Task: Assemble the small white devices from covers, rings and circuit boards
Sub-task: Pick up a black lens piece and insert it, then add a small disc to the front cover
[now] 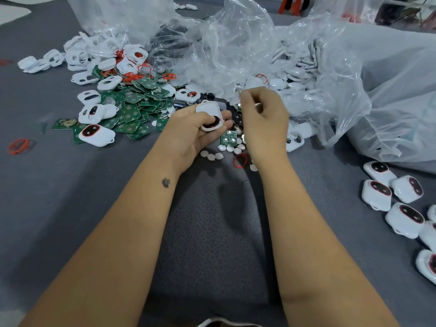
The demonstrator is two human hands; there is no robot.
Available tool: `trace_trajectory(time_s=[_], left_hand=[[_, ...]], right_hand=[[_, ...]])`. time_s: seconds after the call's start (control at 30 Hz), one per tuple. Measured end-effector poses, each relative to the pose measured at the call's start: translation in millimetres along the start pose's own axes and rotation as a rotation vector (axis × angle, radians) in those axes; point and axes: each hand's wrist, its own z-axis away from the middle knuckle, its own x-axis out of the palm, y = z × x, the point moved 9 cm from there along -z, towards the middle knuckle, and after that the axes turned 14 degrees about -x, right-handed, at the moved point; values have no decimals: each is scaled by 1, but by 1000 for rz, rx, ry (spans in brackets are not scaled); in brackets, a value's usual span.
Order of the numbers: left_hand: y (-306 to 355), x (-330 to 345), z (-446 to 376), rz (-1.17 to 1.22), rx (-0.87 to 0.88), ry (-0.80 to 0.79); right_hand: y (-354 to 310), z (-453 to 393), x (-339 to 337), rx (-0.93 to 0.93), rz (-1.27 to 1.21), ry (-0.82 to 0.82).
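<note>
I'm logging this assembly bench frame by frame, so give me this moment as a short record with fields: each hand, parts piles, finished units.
left hand: grips a small white plastic cover, dark opening facing up
right hand: fingers curled, pinching something small; too blurred to name
green circuit boards: heaped left of the hands
red rubber rings: scattered, one lying alone at far left
finished white devices: grouped at right edge
clear plastic bags: behind, holding white parts
surface: grey cloth table
</note>
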Motion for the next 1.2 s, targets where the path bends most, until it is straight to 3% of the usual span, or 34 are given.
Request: trace_trajectory(time_s=[0.13,0.23,0.3,0.57,0.87,1.0,1.13,1.2], left_hand=[[1,-3,-1,64,-5,6],[2,-6,0,73,11,41],[3,-7,0,81,18,56],[4,-7,-1,175,34,76],[6,-12,-6,237,43,117],[5,-13,-5,287,54,150],[20,-30,2,372,228,246],[29,-43,6,446,296,296]], right_hand=[[25,-6,-45,141,13,290],[39,-6,-64,199,57,368],[38,-9,-60,172,122,310],[26,-46,-5,-79,544,-193],[28,-63,56,-168,622,-420],[19,-69,69,-220,563,-409],[-15,-68,63,-344,474,-146],[-21,-62,81,-324,278,-238]])
